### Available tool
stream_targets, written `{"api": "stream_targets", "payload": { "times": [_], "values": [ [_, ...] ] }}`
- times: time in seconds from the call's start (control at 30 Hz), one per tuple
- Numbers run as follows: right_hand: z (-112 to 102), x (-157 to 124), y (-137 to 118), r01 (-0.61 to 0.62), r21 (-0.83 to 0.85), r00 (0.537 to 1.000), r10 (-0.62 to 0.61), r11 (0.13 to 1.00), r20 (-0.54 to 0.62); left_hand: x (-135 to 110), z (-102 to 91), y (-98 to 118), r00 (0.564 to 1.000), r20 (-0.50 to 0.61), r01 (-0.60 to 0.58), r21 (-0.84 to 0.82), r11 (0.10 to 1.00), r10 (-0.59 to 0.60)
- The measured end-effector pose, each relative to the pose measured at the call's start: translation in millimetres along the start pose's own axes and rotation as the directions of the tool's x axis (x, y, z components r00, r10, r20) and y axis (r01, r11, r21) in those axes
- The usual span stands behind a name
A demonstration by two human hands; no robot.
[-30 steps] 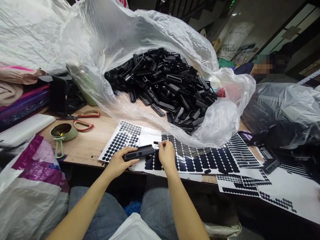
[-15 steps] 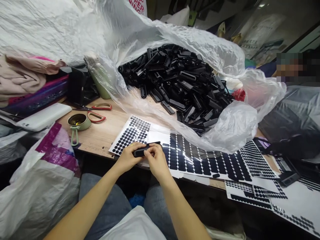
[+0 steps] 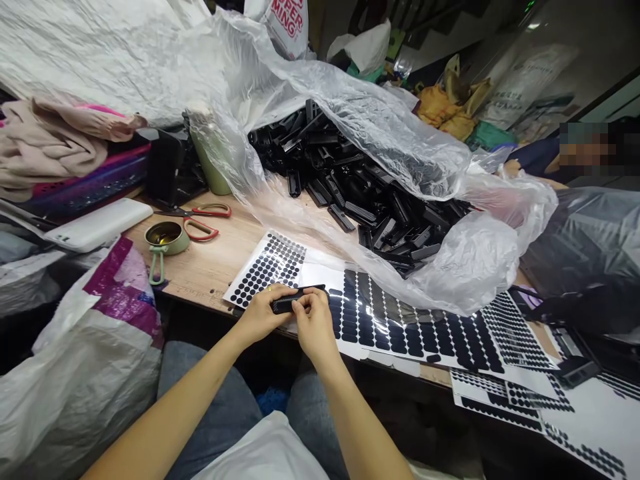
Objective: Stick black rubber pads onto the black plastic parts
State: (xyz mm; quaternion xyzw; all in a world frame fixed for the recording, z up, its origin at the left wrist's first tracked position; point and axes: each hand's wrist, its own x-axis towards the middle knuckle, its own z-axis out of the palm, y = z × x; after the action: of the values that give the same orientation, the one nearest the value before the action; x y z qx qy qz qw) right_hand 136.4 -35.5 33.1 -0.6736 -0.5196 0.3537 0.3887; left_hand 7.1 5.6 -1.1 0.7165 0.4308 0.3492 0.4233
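My left hand [image 3: 263,315] is closed around the left end of a small, long black plastic piece [image 3: 284,305] at the table's front edge. At the other end, the fingers of my right hand [image 3: 314,321] pinch the same piece, thumb and fingertips together against it. Anything small under those fingertips is hidden. Just behind my hands lie a sheet of round black stickers [image 3: 267,263] and a sheet of larger black oval stickers [image 3: 400,327]. Beyond them, a heap of similar black pieces [image 3: 345,180] spills out of a clear plastic bag [image 3: 400,143].
Red-handled scissors [image 3: 210,211], a small green cup with a handle [image 3: 173,243] and a white flat box [image 3: 100,223] lie to the left. A green bottle [image 3: 213,160] stands behind. More sticker sheets [image 3: 585,427] overhang at right. A person's arm [image 3: 540,163] shows behind the bag.
My view has shifted slightly. The clear bag's upper edge has sunk lower over the heap, covering more pieces. Both hands keep their hold on the black piece with little visible movement.
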Motion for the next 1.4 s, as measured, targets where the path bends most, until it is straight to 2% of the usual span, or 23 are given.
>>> {"api": "stream_targets", "payload": {
  "times": [0.23,0.3,0.37,0.43,0.47,0.57,0.63,0.67,0.73,0.8,0.93,1.0,1.03,1.13,1.23,1.27,1.33,1.4],
  "values": [
    [6.5,-3.0,1.1,0.037,-0.079,0.998,-0.041,0.996,-0.051,1.1,-0.1,-0.6,1.0,-0.004,0.008,-0.013,1.0,-0.008],
    [6.6,-2.6,4.2,0.017,-0.143,0.989,-0.038,0.99,-0.144,1.3,-0.9,-0.8,1.0,-0.022,0.014,-0.023,1.0,-0.015],
    [2.2,-0.7,9.1,-0.018,-0.187,0.961,-0.035,0.982,-0.276,-0.1,-2.2,0.7,0.998,-0.038,0.041,-0.058,0.997,-0.043],
    [-7.1,1.8,14.6,-0.009,-0.16,0.931,-0.05,0.987,-0.362,-3.6,-3.5,4.7,0.99,-0.039,0.13,-0.166,0.978,-0.138],
    [-12.8,2.9,16.9,0.022,-0.118,0.933,-0.062,0.993,-0.353,-6.1,-3.9,7.7,0.978,-0.027,0.193,-0.254,0.948,-0.206],
    [-27.1,3.7,18.7,0.126,0.069,0.981,-0.114,0.99,-0.155,-15.0,-5.2,19.3,0.922,0.066,0.355,-0.539,0.764,-0.382],
    [-28.8,2.6,14.5,0.129,0.189,0.992,-0.126,0.973,-0.029,-20.8,-8.3,27.6,0.898,0.123,0.398,-0.633,0.664,-0.422],
    [-26.6,1.9,10.9,0.106,0.243,0.994,-0.106,0.964,-0.013,-23.6,-11.4,31.4,0.894,0.13,0.404,-0.649,0.645,-0.429],
    [-16.8,0.3,1.1,0.038,0.347,0.999,-0.035,0.937,-0.015,-30.2,-22.0,37.7,0.896,0.094,0.386,-0.647,0.657,-0.434],
    [-2.0,-2.6,-10.8,-0.011,0.442,1.0,0.009,0.897,0.008,-39.3,-38.8,42.6,0.89,0.007,0.361,-0.623,0.694,-0.456],
    [30.8,-16.4,-36.0,-0.109,0.561,0.983,0.004,0.821,0.186,-68.6,-82.6,51.6,0.827,-0.164,0.383,-0.534,0.753,-0.537],
    [45.0,-26.7,-49.0,-0.151,0.584,0.963,-0.016,0.798,0.27,-87.3,-103.3,57.8,0.798,-0.279,0.385,-0.446,0.808,-0.534],
    [51.4,-32.0,-56.1,-0.167,0.592,0.953,-0.026,0.789,0.303,-97.0,-112.5,62.0,0.777,-0.356,0.38,-0.392,0.838,-0.519],
    [69.4,-45.4,-82.2,-0.217,0.62,0.919,-0.057,0.754,0.391,-126.1,-135.2,79.0,0.676,-0.609,0.377,-0.197,0.905,-0.415],
    [91.6,-50.6,-115.4,-0.278,0.638,0.851,-0.125,0.719,0.511,-151.8,-156.2,96.5,0.567,-0.782,0.457,0.039,0.889,-0.258],
    [100.9,-50.4,-126.5,-0.297,0.632,0.82,-0.147,0.716,0.553,-159.1,-164.6,99.4,0.518,-0.827,0.496,0.085,0.864,-0.216],
    [121.6,-48.2,-145.3,-0.32,0.611,0.774,-0.172,0.724,0.61,-171.8,-184.8,97.3,0.39,-0.912,0.551,0.119,0.826,-0.129],
    [142.0,-45.3,-156.5,-0.304,0.591,0.761,-0.182,0.747,0.622,-182.6,-207.8,85.4,0.29,-0.954,0.595,0.115,0.796,-0.079]
  ]
}}
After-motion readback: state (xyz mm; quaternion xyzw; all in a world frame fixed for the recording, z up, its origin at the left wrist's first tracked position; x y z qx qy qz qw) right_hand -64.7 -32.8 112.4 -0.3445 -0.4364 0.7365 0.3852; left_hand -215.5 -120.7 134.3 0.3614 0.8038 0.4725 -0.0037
